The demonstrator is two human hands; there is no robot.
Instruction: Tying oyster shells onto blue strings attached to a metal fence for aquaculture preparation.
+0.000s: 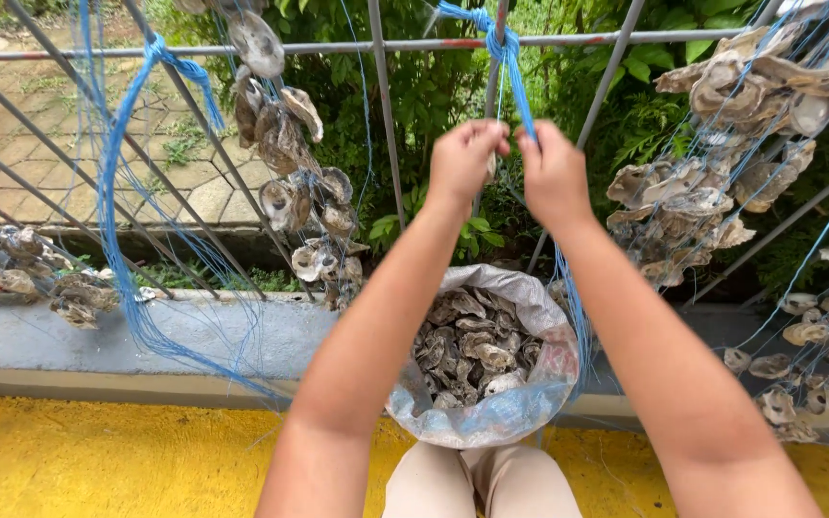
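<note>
Head view: both arms reach up to the metal fence rail (242,46). The left hand (465,158) and right hand (551,173) sit close together, nearly touching, at the blue cord (518,91) that hangs from a knot on the rail, just above the hands. Left hand's fingers are curled together in a fist around the cord or sth. small on it; what's inside is hidden. Right hand's fingers are pinched on the cord where it comes down from the knot. Below the right hand more thin blue strands (576,307) trail down past the sack.

Handling, as a judgement: the cord looks thin, limp, prob. a bit slick (plastic-type twine), light in itself, no stiffness, so it goes wherever it's pulled and tangles easily w/ neighbouring strands. Best grip is a tight pinch close under the knot, w/ the other hand just below to keep tension.

Between the person's knees (482,484) stands an open woven sack (506,412), full of oyster shells (472,350). Those look rigid, rough, sharp-edged, brittle at the rims; each is light, but the full sack is likely heavy. Safer to take a shell by its flat faces, not the edge.

Around: strung shell bunches hang on the fence at left (290,163) and right (722,125), a thick loop of blue twine (112,221) sags at left. Yellow floor (98,460) below, grey kerb (146,336) under the fence, and green plants (434,86) behind it.
</note>
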